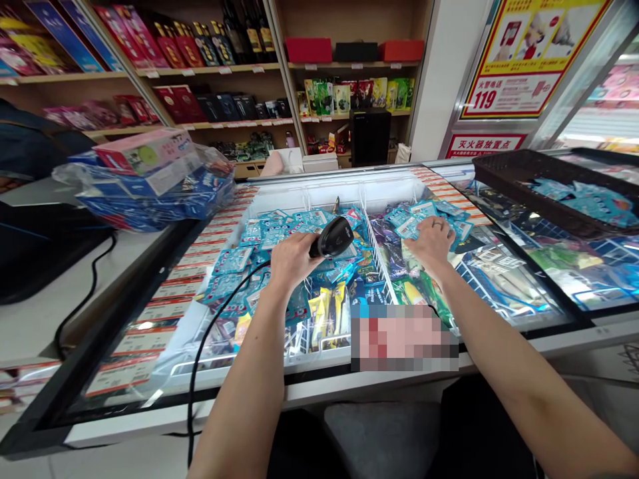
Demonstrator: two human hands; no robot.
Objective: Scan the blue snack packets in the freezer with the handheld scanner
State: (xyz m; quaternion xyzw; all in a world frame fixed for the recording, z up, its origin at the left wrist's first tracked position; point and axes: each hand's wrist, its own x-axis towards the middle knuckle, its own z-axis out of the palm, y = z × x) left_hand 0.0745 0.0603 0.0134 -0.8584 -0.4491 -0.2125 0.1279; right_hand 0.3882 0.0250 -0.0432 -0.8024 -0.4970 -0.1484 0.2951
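Observation:
My left hand is closed round the handle of a black barcode scanner, whose head points right. A black cord runs from it down past my left forearm. Beneath and left of the scanner lies a wide spread of small blue packets. On the right, my right hand rests on a smaller pile of similar blue packets, thumb apart from its bent fingers. Its fingertips are partly hidden, and no packet is lifted. Whether the packets lie on the glass or under it, I cannot tell everywhere.
A glass-topped chest freezer with wire baskets spans the front. Bagged boxes stand at its left, near a black tray-like object. At right sits a dark basket holding blue packets. Stocked shelves line the back.

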